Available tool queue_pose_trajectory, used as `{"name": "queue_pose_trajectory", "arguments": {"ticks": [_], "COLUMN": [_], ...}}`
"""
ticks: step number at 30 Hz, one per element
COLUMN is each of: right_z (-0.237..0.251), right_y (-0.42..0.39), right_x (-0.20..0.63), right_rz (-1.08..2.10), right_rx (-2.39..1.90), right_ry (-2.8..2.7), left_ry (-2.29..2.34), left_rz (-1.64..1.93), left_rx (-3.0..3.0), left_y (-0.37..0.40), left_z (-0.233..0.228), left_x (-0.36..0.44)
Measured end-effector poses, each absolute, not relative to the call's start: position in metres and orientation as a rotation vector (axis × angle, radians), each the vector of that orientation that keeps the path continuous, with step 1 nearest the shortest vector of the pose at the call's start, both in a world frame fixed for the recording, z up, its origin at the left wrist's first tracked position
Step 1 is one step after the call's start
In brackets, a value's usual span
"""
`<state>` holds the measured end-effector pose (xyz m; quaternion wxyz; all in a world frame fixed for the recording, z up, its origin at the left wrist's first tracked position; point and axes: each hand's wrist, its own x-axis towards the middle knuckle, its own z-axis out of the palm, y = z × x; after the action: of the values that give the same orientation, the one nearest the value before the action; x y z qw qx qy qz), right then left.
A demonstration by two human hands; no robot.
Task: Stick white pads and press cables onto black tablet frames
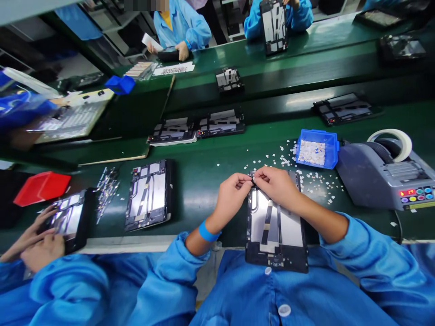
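Note:
An opened tablet [288,226], its silver battery plates and dark cables exposed, lies in front of me with its near end over the bench edge. At its far left corner my left hand [233,194] pinches with thumb and index finger. My right hand [277,183] pinches at the same corner, its fingertips almost meeting the left ones. Whatever sits between the fingertips is too small to make out. Just beyond the tablet, small white pieces [283,158] are scattered near a blue tray [333,149] that holds more of them.
A grey tape dispenser [367,176] stands at the right. Other opened tablets [147,194] lie to the left and further back. At far left, a co-worker's hands [44,240] hold a tablet near a red tray [42,188]. Two people work across the green bench [193,181].

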<state>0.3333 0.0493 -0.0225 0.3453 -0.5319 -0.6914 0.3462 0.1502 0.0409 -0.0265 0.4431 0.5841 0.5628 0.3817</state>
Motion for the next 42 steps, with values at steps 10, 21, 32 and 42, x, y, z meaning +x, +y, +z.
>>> {"name": "queue_pose_trajectory", "arguments": {"ticks": [10,21,32,42], "right_z": [-0.033,-0.038,-0.031,-0.028], "right_y": [0.041,0.035,0.041,0.042], "right_x": [0.331,0.331,0.332,0.34], "right_rz": [0.647,0.4,0.492,0.346], "right_rx": [-1.345,-1.355,-1.382,-1.437], "right_ry": [-1.898,-2.06,-2.137,-2.037], "left_ry": [1.258,1.285,1.432,1.378], "left_rz": [0.961,1.077,1.062,1.119], "left_rx": [1.153,1.229,1.411,1.251], "left_y": [0.041,0.035,0.027,0.036], "left_z": [-0.033,-0.039,-0.033,-0.041], "left_x": [0.157,0.161,0.159,0.164]}}
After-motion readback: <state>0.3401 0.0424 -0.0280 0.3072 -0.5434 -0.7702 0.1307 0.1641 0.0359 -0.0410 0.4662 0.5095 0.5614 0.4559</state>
